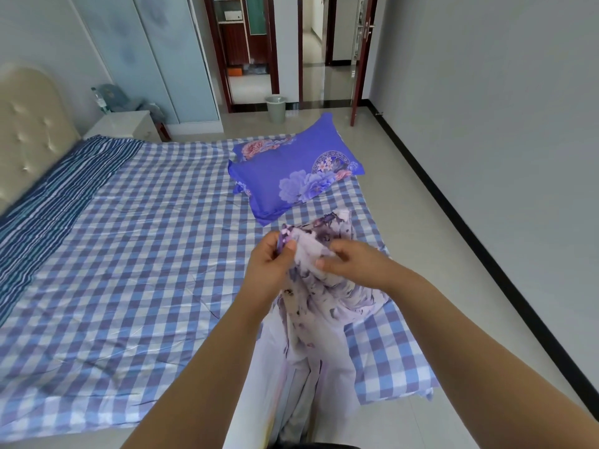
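fig. the person stood at a corner of the bed (pixel 129 241), both hands raised over it. the left hand (pixel 270 256) pinched a gathered edge of the cloth (pixel 319 299) between thumb and curled fingers. the right hand (pixel 351 262) gripped the same edge just beside it, thumb on top. the cloth, pale with purple flowers, hung from the two grips in a loose bunch. part of it rested on the bed's corner and the rest draped down toward the person's legs. whether it reached the floor (pixel 431 228) could not be told. a pillow (pixel 291 179) lay on the bed beyond the hands, near the cloth but apart from it. risks, as judged: the hands sat close together on bunched fabric, so either might have held two layers at once and missed any opening. a pull apart on so shallow a pinch could slip the edge free and drop the cloth off the corner. the hanging folds could catch underfoot.
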A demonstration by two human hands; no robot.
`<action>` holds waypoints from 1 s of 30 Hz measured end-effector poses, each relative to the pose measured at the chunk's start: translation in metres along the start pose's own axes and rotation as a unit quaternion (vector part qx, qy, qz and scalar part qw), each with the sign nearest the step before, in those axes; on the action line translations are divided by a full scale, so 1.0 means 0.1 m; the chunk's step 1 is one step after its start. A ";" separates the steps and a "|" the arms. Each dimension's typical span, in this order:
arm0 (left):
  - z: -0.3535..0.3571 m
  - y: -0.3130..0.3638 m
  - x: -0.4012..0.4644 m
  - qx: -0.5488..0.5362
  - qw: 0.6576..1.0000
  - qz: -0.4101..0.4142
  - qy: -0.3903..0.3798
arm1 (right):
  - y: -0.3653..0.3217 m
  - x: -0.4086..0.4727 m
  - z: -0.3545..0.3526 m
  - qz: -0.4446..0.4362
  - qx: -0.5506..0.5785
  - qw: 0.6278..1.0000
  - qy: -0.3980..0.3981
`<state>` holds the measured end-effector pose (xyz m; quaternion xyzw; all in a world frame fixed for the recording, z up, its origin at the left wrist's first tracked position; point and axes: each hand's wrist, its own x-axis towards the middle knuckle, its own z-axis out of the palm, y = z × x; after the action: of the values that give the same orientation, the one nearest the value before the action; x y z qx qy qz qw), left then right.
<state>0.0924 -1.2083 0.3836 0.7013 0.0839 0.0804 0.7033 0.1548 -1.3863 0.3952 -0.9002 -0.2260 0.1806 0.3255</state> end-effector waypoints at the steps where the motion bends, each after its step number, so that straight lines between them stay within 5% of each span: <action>1: -0.04 -0.01 0.01 -0.005 1.000 -0.006 0.021 | 0.07 0.01 0.07 0.010 -0.046 0.998 -0.034; 4: -0.18 -0.01 0.02 -0.015 0.998 -0.001 0.055 | 0.29 0.04 0.38 0.048 -0.086 0.990 -0.099; 12: -0.49 0.02 0.04 -0.105 0.987 -0.038 0.115 | 0.74 0.00 1.12 -0.019 -0.231 0.972 -0.037; 18: -0.70 -0.04 0.02 -0.061 0.988 -0.051 0.136 | 0.74 -0.09 1.41 -0.050 -0.153 0.987 -0.010; 23: -0.87 -0.03 -0.10 0.010 0.999 -0.041 -0.032 | 0.65 -0.14 1.55 -0.004 -0.060 0.997 -0.039; 26: -0.99 0.01 -0.19 0.036 0.989 -0.058 -0.131 | 0.48 -0.12 1.50 -0.027 0.025 0.999 0.017; 30: -1.15 0.03 -0.30 0.047 0.971 -0.081 -0.218 | 0.21 -0.07 1.41 -0.004 0.096 0.995 -0.017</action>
<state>0.0366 -1.1029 0.3868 0.7250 -0.0118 -0.1357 0.6751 0.0887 -1.3335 0.2808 -0.8608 -0.2163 0.2156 0.4072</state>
